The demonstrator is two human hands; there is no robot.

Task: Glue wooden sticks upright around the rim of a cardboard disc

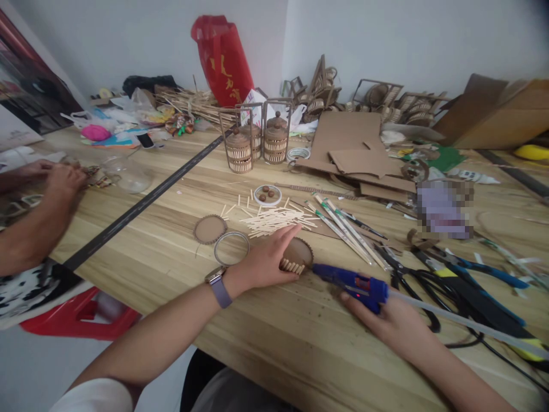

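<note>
My left hand [268,260], with a watch on its wrist, is closed around the near left side of a round cardboard disc [300,252]. Short wooden sticks [292,266] stand in a row along the disc's near rim. In my right hand [386,320] is a blue hot glue gun [351,283], its nozzle close to the right of those sticks. A clear glue stick [454,320] extends from the gun's back. Beyond my left hand lies a pile of loose short sticks [277,220]. Another cardboard disc [210,229] and a ring [231,248] rest beside it.
Small lidded stick baskets [239,153] with tall handles stand further back. Scissors [397,266], pliers [484,272] and a cable lie at right, near packaged skewers [347,232]. Cardboard sheets [343,134] and a red bag [223,60] are behind. Another person's hands [62,180] work at left.
</note>
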